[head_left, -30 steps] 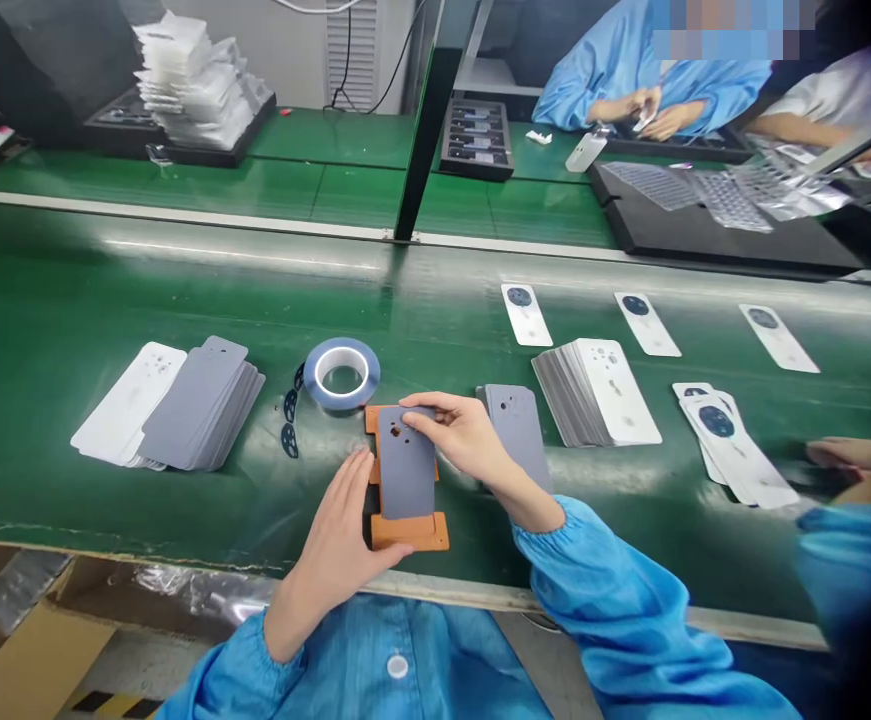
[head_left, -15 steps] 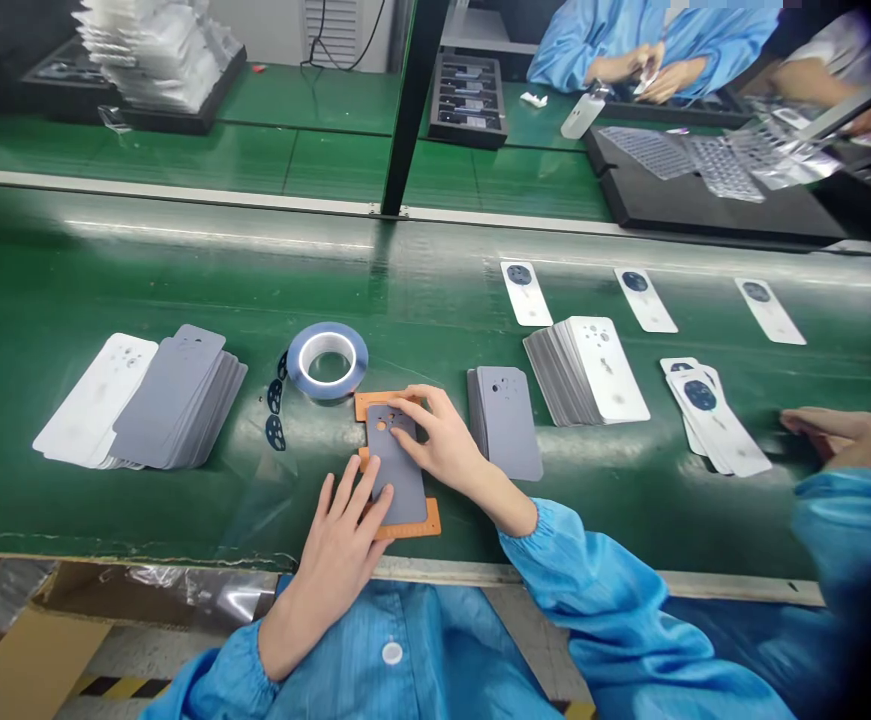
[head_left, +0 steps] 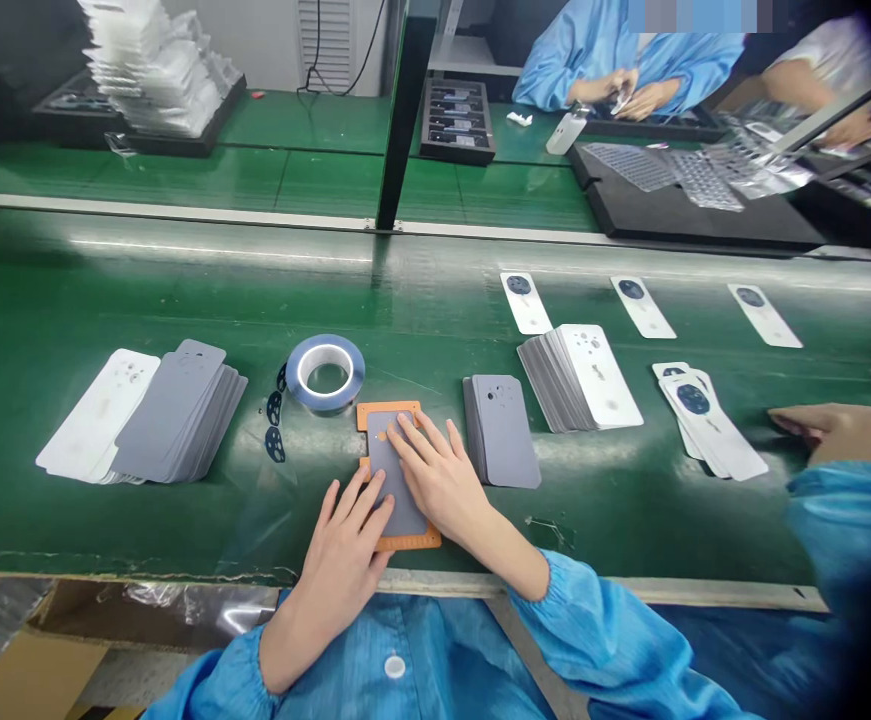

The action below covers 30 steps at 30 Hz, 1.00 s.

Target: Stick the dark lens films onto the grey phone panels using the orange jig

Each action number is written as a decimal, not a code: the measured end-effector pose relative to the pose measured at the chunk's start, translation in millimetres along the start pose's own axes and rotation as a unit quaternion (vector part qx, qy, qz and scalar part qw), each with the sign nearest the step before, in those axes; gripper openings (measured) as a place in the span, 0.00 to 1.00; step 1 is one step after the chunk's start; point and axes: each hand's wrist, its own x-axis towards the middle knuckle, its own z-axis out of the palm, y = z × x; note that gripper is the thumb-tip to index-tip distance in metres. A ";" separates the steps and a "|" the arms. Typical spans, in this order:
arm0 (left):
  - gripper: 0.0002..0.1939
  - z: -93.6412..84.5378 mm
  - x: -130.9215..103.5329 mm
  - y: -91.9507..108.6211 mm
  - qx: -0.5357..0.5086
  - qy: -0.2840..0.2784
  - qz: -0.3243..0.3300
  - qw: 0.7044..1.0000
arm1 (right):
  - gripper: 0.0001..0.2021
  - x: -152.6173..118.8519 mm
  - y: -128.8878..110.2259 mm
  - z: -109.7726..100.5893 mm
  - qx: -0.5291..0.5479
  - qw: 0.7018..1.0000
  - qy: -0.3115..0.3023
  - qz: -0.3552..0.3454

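A grey phone back panel (head_left: 406, 502) lies on an orange jig (head_left: 414, 542) near the table's front edge. My left hand (head_left: 346, 540) rests with spread fingers over the panel's left side and the jig's edge. Across the panel's upper right lies my right hand (head_left: 442, 480), its fingers stretched out near the camera holes and partly covering them. Just beyond the jig, to its left, are a roll of blue tape (head_left: 295, 375) and several dark lens-shaped stickers (head_left: 274, 443). A stack of grey panels (head_left: 514, 440) stands close to the right of my right hand.
Fanned grey panels (head_left: 169, 410) and white panels (head_left: 94, 415) lie at the left. White-faced panels (head_left: 604, 375) and stickered ones (head_left: 720, 430) lie at the right, near another person's hand (head_left: 847, 430). A black post (head_left: 397, 130) rises behind; a co-worker sits beyond.
My right hand has gone from bent fingers at the panel's top holes to lying flatter across its upper right. My left hand stays almost in place. The view has shifted slightly.
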 end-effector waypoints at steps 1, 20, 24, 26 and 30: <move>0.26 -0.3 0.4 0.0 -0.018 0.003 -0.004 1.000 | 0.25 -4.5 -2.5 0.7 0.001 1.000 0.011 0.018; 0.37 -29.2 37.0 -28.3 -0.517 0.116 -0.300 0.793 | 0.22 -12.5 -29.0 -33.4 0.389 0.897 -0.047 0.204; 0.36 -33.4 41.6 -23.3 -0.570 0.120 -0.267 0.768 | 0.26 -1.0 -18.7 -25.3 0.533 0.810 -0.062 0.237; 0.33 -37.7 41.3 -24.0 -0.550 0.149 -0.249 0.783 | 0.25 13.9 -5.2 -28.2 0.568 0.785 -0.032 0.245; 0.20 -49.3 37.1 -40.4 -0.304 0.332 -0.218 0.866 | 0.25 79.1 49.1 -30.5 0.524 0.819 0.031 0.232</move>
